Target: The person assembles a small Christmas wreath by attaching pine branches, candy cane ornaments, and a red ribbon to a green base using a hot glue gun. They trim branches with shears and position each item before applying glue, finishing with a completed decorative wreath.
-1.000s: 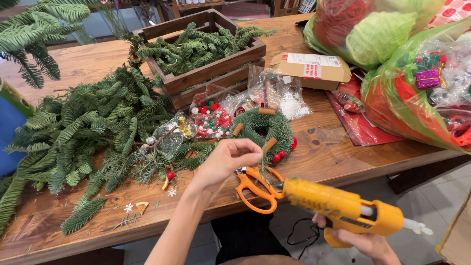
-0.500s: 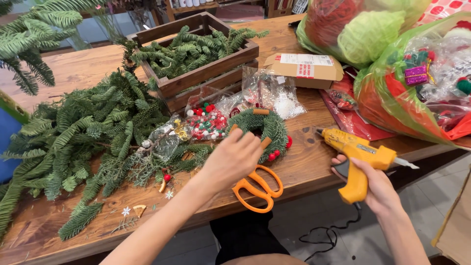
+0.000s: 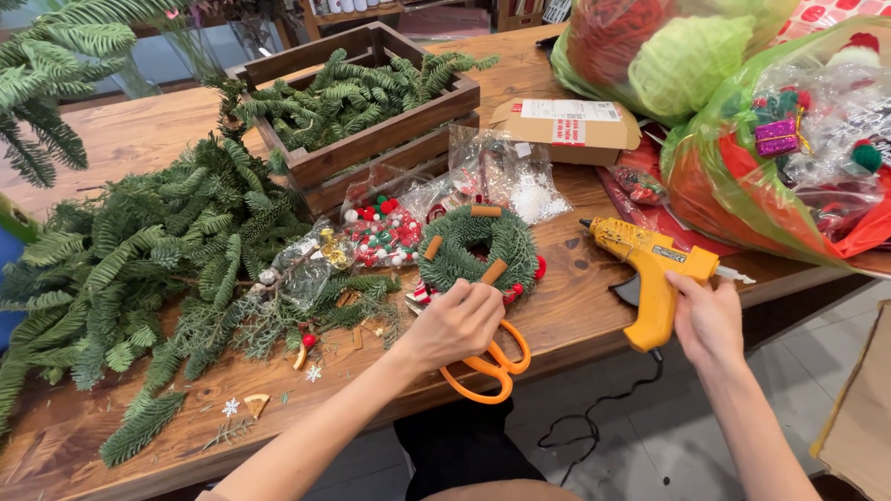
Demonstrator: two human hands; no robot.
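Left hand (image 3: 457, 322) curled, fingertips pinching lower edge of wreath (image 3: 479, 247), resting over orange scissors (image 3: 489, 364) at near counter (image 3: 575, 311) edge. Right hand (image 3: 707, 316) closed around grip of yellow glue gun (image 3: 647, 262), gun upright on counter, nozzle pointing left toward wreath; black cord (image 3: 603, 404) hanging below. Wreath small, green, with brown sticks and red berries. Bags of beads (image 3: 382, 230) just behind it. Fir branches (image 3: 158, 269) piled left. Farther back: wooden crate (image 3: 371, 139) of greenery, cardboard box (image 3: 566, 125), plastic bags (image 3: 770, 158) right.

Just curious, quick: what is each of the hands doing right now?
Left hand: closed at the small green wreath, over the orange scissors.
Right hand: holding the yellow glue gun.
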